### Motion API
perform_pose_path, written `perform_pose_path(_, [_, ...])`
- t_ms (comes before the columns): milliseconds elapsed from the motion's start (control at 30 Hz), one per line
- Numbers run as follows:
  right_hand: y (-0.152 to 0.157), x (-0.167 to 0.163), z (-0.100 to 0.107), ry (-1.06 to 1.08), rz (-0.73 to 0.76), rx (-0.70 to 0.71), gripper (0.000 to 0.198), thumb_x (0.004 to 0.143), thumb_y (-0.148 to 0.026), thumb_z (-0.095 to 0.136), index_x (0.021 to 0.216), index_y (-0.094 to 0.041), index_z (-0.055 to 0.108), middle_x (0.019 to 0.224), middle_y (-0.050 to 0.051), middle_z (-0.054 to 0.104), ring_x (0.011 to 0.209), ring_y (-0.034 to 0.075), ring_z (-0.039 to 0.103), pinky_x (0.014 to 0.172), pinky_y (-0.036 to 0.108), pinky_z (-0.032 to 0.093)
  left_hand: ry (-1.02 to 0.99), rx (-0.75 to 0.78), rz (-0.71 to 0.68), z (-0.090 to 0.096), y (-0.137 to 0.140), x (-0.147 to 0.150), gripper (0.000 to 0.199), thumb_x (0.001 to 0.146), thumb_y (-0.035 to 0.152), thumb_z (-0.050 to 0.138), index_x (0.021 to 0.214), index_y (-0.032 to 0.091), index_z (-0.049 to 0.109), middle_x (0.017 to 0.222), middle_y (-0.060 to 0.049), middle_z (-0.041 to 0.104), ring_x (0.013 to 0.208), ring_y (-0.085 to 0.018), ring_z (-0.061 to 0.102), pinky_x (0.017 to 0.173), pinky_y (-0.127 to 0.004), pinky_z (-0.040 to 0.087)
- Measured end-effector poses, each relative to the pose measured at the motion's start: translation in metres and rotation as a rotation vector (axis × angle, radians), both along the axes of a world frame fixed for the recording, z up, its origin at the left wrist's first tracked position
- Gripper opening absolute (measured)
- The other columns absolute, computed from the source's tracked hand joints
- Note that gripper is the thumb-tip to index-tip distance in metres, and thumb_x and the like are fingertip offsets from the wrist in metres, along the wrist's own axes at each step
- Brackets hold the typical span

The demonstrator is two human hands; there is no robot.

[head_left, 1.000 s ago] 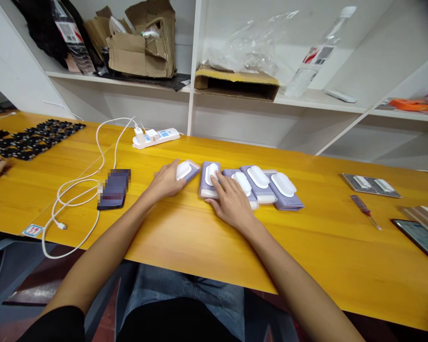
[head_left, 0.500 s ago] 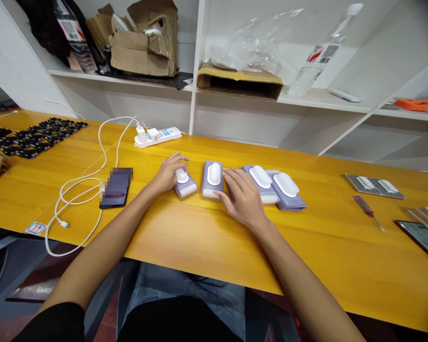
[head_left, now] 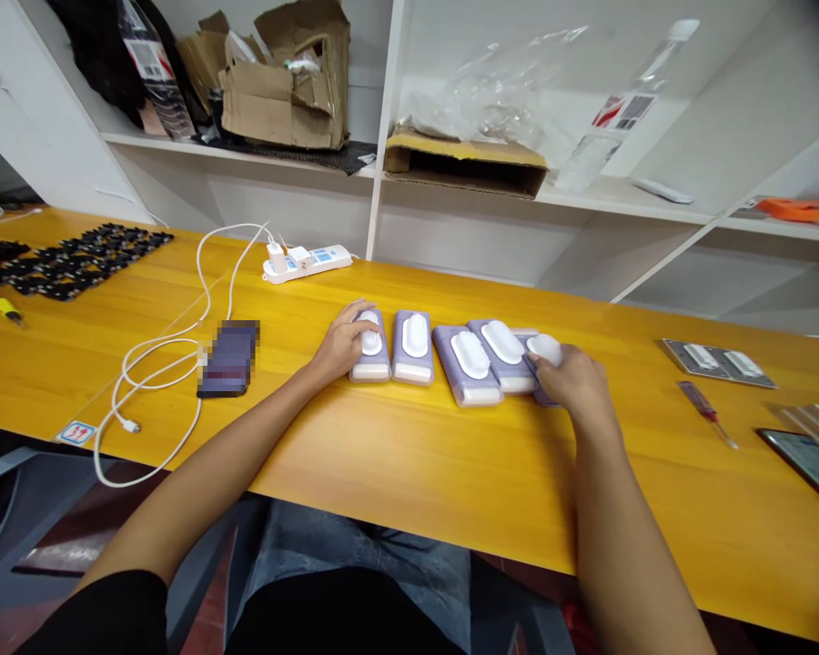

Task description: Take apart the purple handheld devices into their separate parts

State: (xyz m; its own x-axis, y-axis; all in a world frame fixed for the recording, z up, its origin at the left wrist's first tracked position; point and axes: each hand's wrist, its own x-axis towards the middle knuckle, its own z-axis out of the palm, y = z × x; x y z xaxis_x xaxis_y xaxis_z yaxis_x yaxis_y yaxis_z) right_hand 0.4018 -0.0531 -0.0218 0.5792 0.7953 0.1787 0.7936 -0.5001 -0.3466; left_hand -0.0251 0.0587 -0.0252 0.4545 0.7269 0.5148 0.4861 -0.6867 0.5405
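White power strip (head_left: 308,261), blurred phone (head_left: 229,359), white cable (head_left: 156,364), red screwdriver (head_left: 706,413), torn cardboard box (head_left: 287,77), black parts (head_left: 68,259)

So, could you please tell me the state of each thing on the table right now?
Five purple packs: flat in a row, white lids shut.
Left hand: on the leftmost pack.
Right hand: on the rightmost pack.
Power strip: charger plugged in.
Phone: lying flat.
Screwdriver: lying untouched.

Both forearms reach forward, left hand (head_left: 341,346) and right hand (head_left: 577,382) resting palm-down, fingers curled.
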Motion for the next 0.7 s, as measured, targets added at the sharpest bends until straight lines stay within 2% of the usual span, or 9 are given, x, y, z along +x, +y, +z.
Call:
perform_pose_path(100, [0.001,0.013,0.001,0.0,-0.012,-0.07,0.052,0.093,-0.049,0.067,0.13,-0.015,0.078,0.119,0.027,0.081,0.119,0.049,0.074,0.099,0.058,0.058,-0.019,0.011,-0.009,-0.004,0.002,-0.001,0.048,0.089,0.0,0.047,0.104,0.022,0.087,0.16,-0.01,0.068,0.16,-0.027,0.056,0.136,-0.053,0.045])
perform_pose_path(200, [-0.006,0.029,0.006,0.016,-0.05,-0.096,0.052,0.088,-0.038,0.07,0.137,-0.02,0.076,0.122,0.023,0.08,0.128,0.05,0.069,0.104,0.06,0.057,-0.024,0.022,-0.013,-0.006,0.002,-0.001,0.048,0.09,0.0,0.048,0.104,0.023,0.087,0.159,-0.009,0.069,0.157,-0.027,0.059,0.135,-0.053,0.047])
perform_pose_path(333, [-0.02,0.046,0.011,-0.042,-0.104,-0.079,0.049,0.083,-0.03,0.07,0.131,-0.027,0.078,0.147,0.025,0.066,0.141,0.058,0.054,0.109,0.072,0.049,-0.023,0.02,-0.018,-0.007,0.003,-0.001,0.048,0.089,0.0,0.048,0.104,0.023,0.087,0.159,-0.009,0.069,0.156,-0.027,0.059,0.135,-0.052,0.047])
perform_pose_path(400, [-0.024,0.05,0.01,-0.055,-0.101,-0.054,0.049,0.082,-0.028,0.069,0.13,-0.026,0.078,0.15,0.025,0.061,0.134,0.054,0.059,0.106,0.068,0.052,-0.029,0.016,-0.018,-0.006,0.002,-0.001,0.049,0.088,0.0,0.047,0.105,0.023,0.087,0.159,-0.009,0.068,0.157,-0.027,0.059,0.135,-0.052,0.047])
perform_pose_path(500, [-0.024,0.05,0.01,-0.049,-0.08,-0.047,0.052,0.081,-0.025,0.064,0.132,-0.022,0.076,0.136,0.027,0.068,0.119,0.049,0.069,0.101,0.063,0.055,-0.037,0.004,-0.015,-0.006,0.002,-0.001,0.049,0.087,0.0,0.047,0.104,0.023,0.087,0.159,-0.009,0.069,0.158,-0.027,0.058,0.135,-0.053,0.046])
perform_pose_path(633, [-0.018,0.045,0.01,-0.055,-0.08,-0.037,0.039,0.094,-0.032,0.055,0.121,-0.016,0.078,0.117,0.031,0.076,0.119,0.051,0.073,0.107,0.069,0.051,-0.049,-0.021,-0.021,-0.004,0.0,-0.001,0.047,0.089,0.005,0.046,0.105,0.022,0.087,0.16,-0.009,0.068,0.158,-0.027,0.057,0.136,-0.052,0.044])
perform_pose_path(700, [-0.014,0.04,0.009,-0.042,-0.084,-0.02,0.046,0.104,-0.046,0.046,0.121,-0.015,0.077,0.118,0.031,0.076,0.121,0.051,0.073,0.109,0.069,0.052,-0.054,-0.034,-0.029,-0.002,-0.001,-0.002,0.047,0.093,0.009,0.044,0.107,0.022,0.087,0.161,-0.009,0.068,0.159,-0.027,0.057,0.137,-0.053,0.043])
